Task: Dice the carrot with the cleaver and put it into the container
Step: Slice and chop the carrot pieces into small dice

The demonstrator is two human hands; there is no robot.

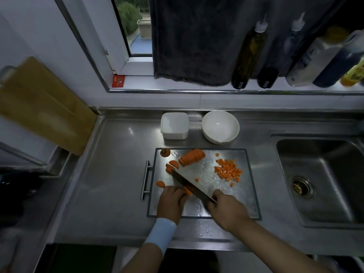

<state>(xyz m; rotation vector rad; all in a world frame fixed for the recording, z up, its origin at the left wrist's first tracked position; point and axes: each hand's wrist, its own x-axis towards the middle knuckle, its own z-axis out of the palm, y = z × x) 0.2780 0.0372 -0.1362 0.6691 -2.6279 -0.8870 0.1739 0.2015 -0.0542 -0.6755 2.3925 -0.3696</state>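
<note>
- Dicing is judged about half done, on a steel board (243,198) laid on the counter (118,164)
- A sliced carrot (192,157) is left undiced at the board's far edge, with slices (173,165) just beside it and a lone slice (161,184) near the left edge
- Dice (228,170) are piled on the board's right side; none is seen in the container (174,134), which stands behind the board
- The cleaver (189,187) is gripped by its handle in the right hand (226,211), its blade angled across the board
- A piece (188,191) is held under the curled fingers of the left hand (171,201), against the blade
- A sink (315,184) is set to the right, well apart
- A bowl (220,139) stands just beside the container and could be mistaken for it; nothing is seen between dice and container
- A stem end (165,152) lies at the board's far left corner
</note>
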